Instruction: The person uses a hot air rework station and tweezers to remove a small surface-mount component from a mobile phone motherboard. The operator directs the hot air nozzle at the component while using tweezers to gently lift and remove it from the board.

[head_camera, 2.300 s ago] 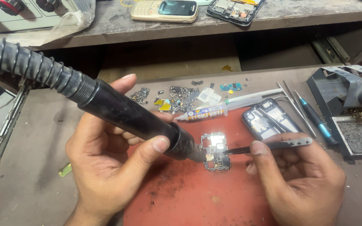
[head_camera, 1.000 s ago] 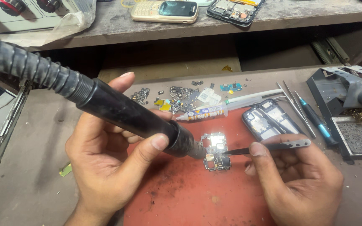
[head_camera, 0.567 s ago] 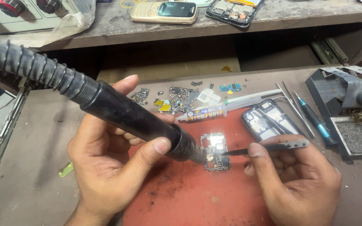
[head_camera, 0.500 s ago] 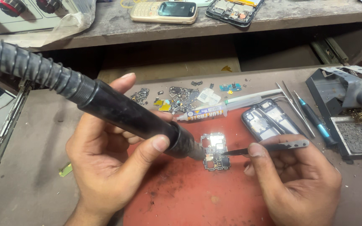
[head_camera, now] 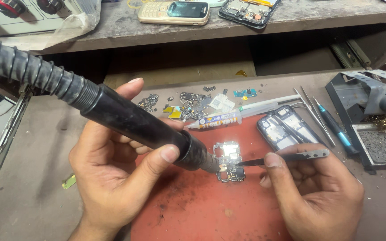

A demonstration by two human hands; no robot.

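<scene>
Head view, left hand (head_camera: 112, 178) gripping hot-air wand (head_camera: 126, 118), syringe (head_camera: 237, 117) behind circuit board (head_camera: 229, 161)

Worn grey workbench with a shelf at the far side

I see the dusty bench (head_camera: 32, 178), a red mat (head_camera: 202, 214) near me, and the wooden shelf (head_camera: 291, 15) above a dark gap.

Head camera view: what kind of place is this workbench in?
Probably a phone repair bench. The left hand aims a hot-air tool at a small circuit board, the right hand holds tweezers to it, and opened phones lie nearby.
</scene>
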